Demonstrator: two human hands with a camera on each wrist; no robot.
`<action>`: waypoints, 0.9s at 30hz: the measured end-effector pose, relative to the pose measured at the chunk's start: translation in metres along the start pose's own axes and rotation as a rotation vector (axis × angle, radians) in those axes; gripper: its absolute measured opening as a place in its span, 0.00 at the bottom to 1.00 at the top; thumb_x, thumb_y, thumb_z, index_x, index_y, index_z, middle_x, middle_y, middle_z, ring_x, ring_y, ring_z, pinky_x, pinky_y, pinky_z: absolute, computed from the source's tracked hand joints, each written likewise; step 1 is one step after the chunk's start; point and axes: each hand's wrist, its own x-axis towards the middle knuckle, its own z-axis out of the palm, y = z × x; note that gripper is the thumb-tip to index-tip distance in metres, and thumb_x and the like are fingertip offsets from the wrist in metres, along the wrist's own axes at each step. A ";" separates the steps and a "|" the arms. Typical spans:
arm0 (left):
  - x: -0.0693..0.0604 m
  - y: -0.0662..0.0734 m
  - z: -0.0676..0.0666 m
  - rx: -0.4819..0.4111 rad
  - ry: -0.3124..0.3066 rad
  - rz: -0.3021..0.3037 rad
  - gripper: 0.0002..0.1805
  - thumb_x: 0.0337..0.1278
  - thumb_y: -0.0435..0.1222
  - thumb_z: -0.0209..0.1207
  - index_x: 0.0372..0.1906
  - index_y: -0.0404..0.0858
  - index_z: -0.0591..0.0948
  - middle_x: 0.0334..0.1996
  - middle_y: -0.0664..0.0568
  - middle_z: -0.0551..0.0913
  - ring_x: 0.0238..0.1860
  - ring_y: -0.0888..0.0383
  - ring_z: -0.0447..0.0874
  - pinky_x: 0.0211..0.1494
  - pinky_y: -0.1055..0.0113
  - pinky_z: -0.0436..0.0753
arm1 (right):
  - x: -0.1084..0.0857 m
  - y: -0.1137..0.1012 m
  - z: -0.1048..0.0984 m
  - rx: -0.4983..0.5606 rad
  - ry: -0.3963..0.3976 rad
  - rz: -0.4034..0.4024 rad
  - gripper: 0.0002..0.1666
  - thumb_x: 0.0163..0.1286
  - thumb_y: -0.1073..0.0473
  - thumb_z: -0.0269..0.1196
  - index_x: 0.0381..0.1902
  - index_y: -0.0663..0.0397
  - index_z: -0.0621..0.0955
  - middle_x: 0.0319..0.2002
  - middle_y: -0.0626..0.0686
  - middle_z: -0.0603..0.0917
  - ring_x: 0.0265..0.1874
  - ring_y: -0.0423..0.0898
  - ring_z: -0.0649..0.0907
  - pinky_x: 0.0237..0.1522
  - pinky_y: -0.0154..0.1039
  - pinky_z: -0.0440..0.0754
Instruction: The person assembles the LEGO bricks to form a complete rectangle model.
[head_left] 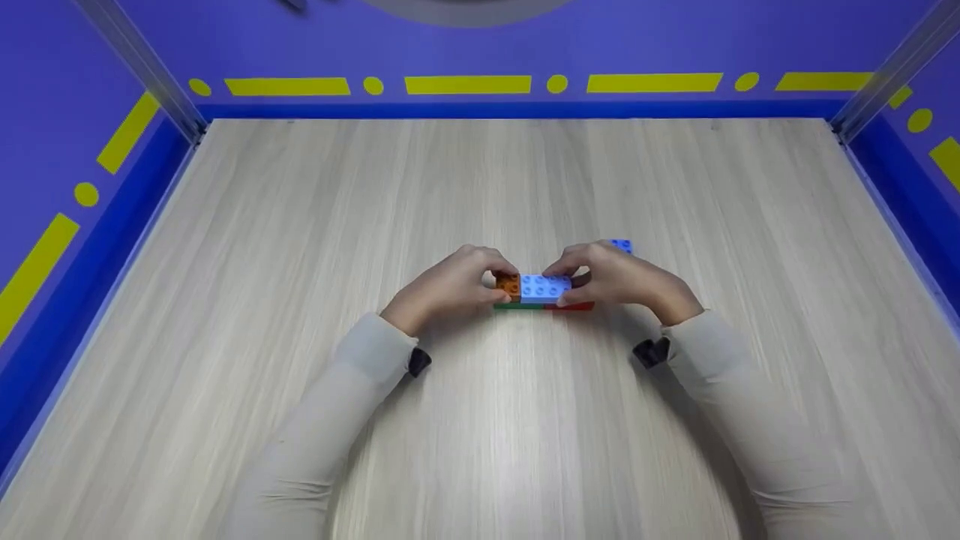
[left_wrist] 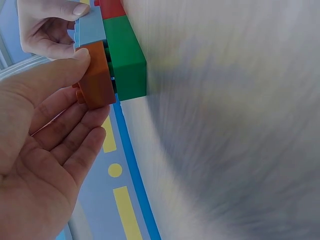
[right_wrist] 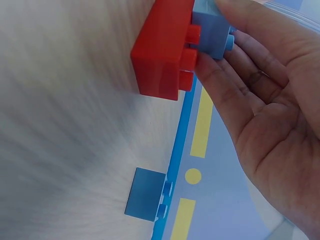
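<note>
Pale sleeves (head_left: 300, 442) lie nearest; beyond, we see wood table (head_left: 480, 187), right hand (head_left: 621, 275) gripping light-blue brick (head_left: 540, 287) and partly hiding blue brick (head_left: 622, 245), left hand (head_left: 455, 280) pinching orange brick (left_wrist: 99, 80). Light-blue spans green brick (left_wrist: 126, 60) and red brick (right_wrist: 159, 55); studded orange sits over green, gap showing.

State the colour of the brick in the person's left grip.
Orange-brown; the brick shows best in the left wrist view.
</note>
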 end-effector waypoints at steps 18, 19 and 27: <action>-0.003 0.000 0.001 -0.026 0.016 -0.031 0.18 0.56 0.35 0.65 0.52 0.38 0.84 0.50 0.50 0.84 0.51 0.57 0.79 0.59 0.60 0.77 | 0.000 0.001 0.000 0.032 0.005 -0.013 0.21 0.57 0.63 0.71 0.50 0.57 0.84 0.44 0.54 0.84 0.46 0.51 0.84 0.47 0.46 0.84; -0.003 0.000 0.001 -0.031 0.017 -0.035 0.18 0.56 0.34 0.65 0.52 0.38 0.84 0.50 0.50 0.84 0.51 0.57 0.79 0.58 0.60 0.77 | 0.000 0.001 0.000 0.029 0.004 -0.013 0.21 0.57 0.63 0.71 0.50 0.57 0.84 0.44 0.54 0.84 0.46 0.51 0.84 0.47 0.46 0.84; -0.001 0.000 0.001 -0.054 0.007 -0.045 0.18 0.56 0.34 0.65 0.53 0.38 0.84 0.49 0.51 0.84 0.49 0.57 0.79 0.57 0.61 0.78 | 0.001 0.001 0.001 0.029 0.004 -0.004 0.21 0.58 0.63 0.70 0.51 0.58 0.84 0.44 0.55 0.84 0.47 0.52 0.84 0.48 0.47 0.83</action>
